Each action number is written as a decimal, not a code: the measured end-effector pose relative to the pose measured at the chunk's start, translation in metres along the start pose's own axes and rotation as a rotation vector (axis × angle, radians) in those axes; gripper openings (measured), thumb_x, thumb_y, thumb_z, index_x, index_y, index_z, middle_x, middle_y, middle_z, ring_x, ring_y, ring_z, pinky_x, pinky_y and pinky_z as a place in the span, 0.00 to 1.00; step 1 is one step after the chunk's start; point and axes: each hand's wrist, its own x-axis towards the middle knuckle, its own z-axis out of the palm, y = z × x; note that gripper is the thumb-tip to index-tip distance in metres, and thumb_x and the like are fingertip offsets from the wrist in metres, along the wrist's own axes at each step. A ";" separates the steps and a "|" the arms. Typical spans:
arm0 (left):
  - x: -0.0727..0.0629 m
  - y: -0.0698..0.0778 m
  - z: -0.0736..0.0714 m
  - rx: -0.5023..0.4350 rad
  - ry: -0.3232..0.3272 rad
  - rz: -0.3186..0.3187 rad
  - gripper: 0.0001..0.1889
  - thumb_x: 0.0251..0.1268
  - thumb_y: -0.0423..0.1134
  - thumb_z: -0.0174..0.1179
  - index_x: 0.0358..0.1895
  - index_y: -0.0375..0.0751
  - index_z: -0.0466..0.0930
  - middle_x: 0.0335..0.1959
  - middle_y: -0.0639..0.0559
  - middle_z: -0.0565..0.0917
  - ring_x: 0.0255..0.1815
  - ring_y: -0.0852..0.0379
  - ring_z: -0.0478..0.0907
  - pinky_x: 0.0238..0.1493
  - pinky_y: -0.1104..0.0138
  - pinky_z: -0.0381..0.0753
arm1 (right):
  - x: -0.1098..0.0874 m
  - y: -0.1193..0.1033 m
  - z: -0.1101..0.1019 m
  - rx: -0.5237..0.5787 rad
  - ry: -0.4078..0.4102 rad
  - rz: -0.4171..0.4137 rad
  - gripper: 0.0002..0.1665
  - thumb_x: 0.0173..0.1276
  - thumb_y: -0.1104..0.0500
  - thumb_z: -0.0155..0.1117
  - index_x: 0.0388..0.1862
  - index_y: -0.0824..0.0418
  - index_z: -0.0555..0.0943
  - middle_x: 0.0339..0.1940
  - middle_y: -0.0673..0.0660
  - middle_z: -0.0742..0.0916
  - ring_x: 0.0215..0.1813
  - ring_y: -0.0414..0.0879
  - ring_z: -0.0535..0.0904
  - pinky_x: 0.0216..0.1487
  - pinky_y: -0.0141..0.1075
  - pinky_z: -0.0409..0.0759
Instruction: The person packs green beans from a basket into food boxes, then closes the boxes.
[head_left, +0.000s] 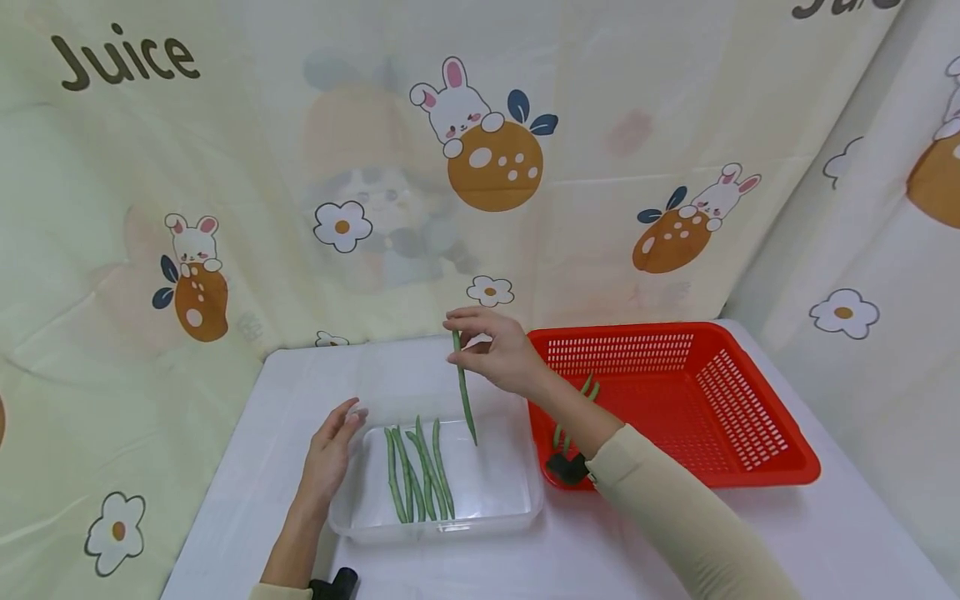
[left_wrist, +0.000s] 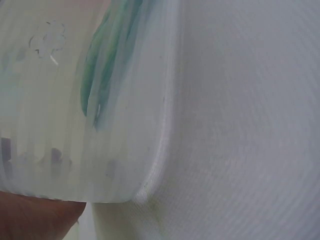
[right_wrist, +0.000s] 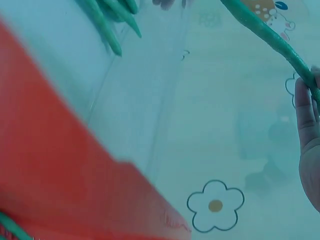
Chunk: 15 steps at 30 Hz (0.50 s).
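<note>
My right hand pinches a green bean by its upper end. The bean hangs nearly upright over a clear plastic container; in the right wrist view the fingers show around one end of it. Several green beans lie side by side in the left and middle part of the container. My left hand rests at the container's left side, its fingers loosely extended along the rim. In the left wrist view part of that hand shows right at the container's wall.
A red plastic basket stands to the right of the container, with a few green beans at its left side, partly hidden by my right forearm. A white cloth covers the table. Printed curtains hang behind it and at the sides.
</note>
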 end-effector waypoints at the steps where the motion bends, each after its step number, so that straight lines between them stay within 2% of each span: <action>1: 0.000 0.000 0.000 0.000 0.001 -0.001 0.27 0.84 0.56 0.46 0.79 0.52 0.64 0.77 0.46 0.73 0.83 0.44 0.61 0.82 0.40 0.53 | 0.001 0.000 0.002 -0.002 -0.004 -0.004 0.27 0.63 0.73 0.75 0.62 0.68 0.83 0.69 0.62 0.81 0.48 0.55 0.84 0.50 0.34 0.88; 5: 0.000 -0.001 0.000 0.007 0.004 -0.003 0.27 0.84 0.56 0.46 0.79 0.53 0.63 0.76 0.46 0.73 0.83 0.44 0.61 0.82 0.41 0.53 | 0.003 0.001 0.011 -0.003 -0.014 -0.005 0.27 0.63 0.72 0.75 0.63 0.67 0.84 0.68 0.60 0.81 0.48 0.52 0.84 0.51 0.34 0.88; 10: 0.002 -0.001 0.000 0.006 -0.001 0.000 0.27 0.85 0.55 0.46 0.79 0.53 0.63 0.77 0.47 0.73 0.83 0.45 0.62 0.82 0.41 0.54 | 0.003 0.002 0.022 0.008 -0.025 0.032 0.27 0.64 0.71 0.75 0.63 0.65 0.84 0.69 0.59 0.81 0.49 0.52 0.84 0.53 0.35 0.88; 12: 0.002 0.000 0.000 0.006 -0.004 -0.001 0.27 0.85 0.55 0.46 0.80 0.53 0.62 0.77 0.47 0.72 0.83 0.45 0.62 0.82 0.41 0.53 | 0.002 0.003 0.027 -0.014 -0.038 0.058 0.28 0.65 0.69 0.75 0.64 0.64 0.83 0.69 0.58 0.81 0.50 0.51 0.84 0.53 0.35 0.88; 15: 0.002 0.000 0.000 0.008 -0.004 -0.008 0.28 0.85 0.55 0.45 0.80 0.53 0.62 0.77 0.48 0.72 0.83 0.45 0.61 0.82 0.41 0.53 | 0.001 0.006 0.035 -0.102 -0.070 0.114 0.28 0.65 0.66 0.76 0.65 0.62 0.83 0.68 0.55 0.82 0.51 0.47 0.84 0.53 0.34 0.87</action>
